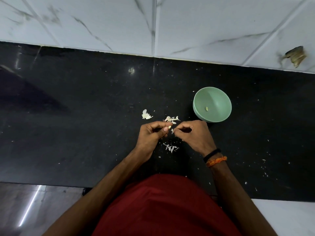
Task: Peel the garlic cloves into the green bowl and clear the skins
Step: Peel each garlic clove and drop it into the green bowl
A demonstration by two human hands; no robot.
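Your green bowl (212, 104) sits upright on the black counter, right of centre and just beyond your right hand (194, 135). It is pale green, round and smooth, with one peeled clove (206, 109) lying at the bottom, small and yellowish.

The clove in hand (169, 127) shows as a pale tip pinched in the fingertips of your left hand (151, 133); your right hand pinches a white scrap of skin (172, 131) just beside it.

Loose skins lie in three clusters (all white and papery): one (146, 114) to the far left of your hands, one (171, 119) just beyond your fingertips, one (170, 148) near you, between your wrists.
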